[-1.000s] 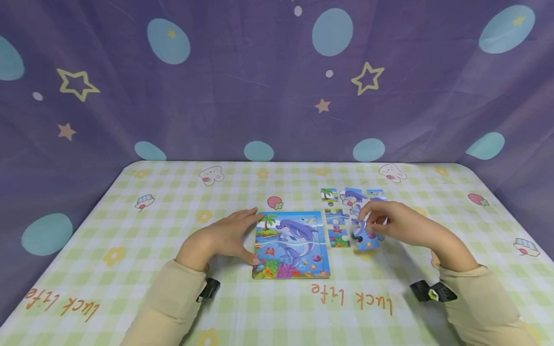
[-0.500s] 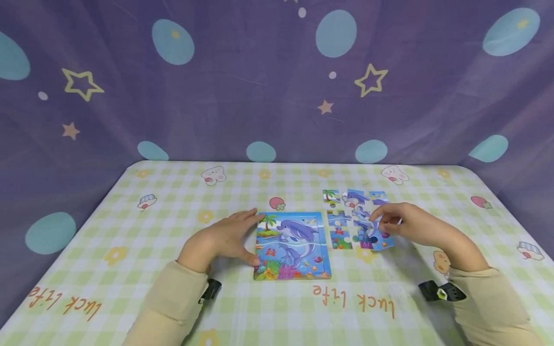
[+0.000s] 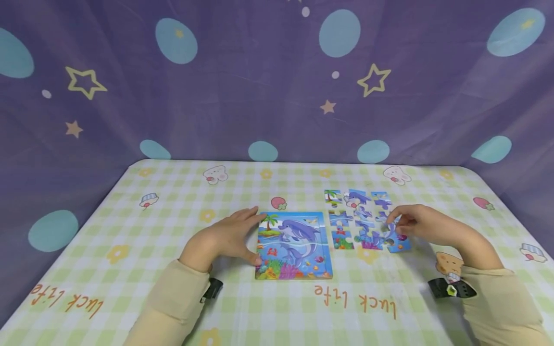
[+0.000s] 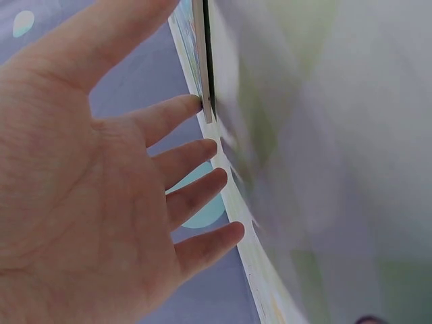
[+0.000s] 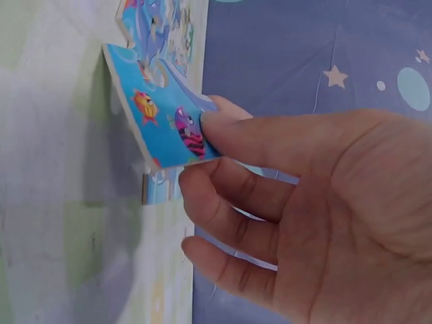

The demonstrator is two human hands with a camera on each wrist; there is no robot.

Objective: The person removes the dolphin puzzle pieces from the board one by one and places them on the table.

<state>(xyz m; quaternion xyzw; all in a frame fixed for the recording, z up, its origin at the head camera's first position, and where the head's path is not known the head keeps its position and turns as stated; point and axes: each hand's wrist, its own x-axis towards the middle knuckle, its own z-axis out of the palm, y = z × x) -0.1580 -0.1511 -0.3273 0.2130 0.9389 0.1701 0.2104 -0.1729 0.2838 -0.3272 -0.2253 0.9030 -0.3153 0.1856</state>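
Observation:
A square dolphin jigsaw board [image 3: 298,240] lies on the table with its picture up. My left hand [image 3: 225,238] is at its left side, fingers spread and nearly straight, thumb and index finger touching the edge; the left wrist view shows the board's rim [image 4: 202,61] by the fingertips. Right of the board, several loose puzzle pieces [image 3: 343,240] lie in rows with gaps. My right hand [image 3: 426,228] pinches a puzzle piece [image 5: 145,111] with an orange fish and a striped pink fish. This piece is tilted, at the lower right of the group.
A checked tablecloth [image 3: 268,317] with printed flowers and lettering covers the table. Behind it hangs a purple curtain [image 3: 242,96] with stars and ovals. Each wrist wears a dark camera strap, such as the right strap [image 3: 452,289].
My right hand has moved right with the pinched puzzle piece, uncovering pieces in the group's middle and right columns. My left hand stays at the board's left edge.

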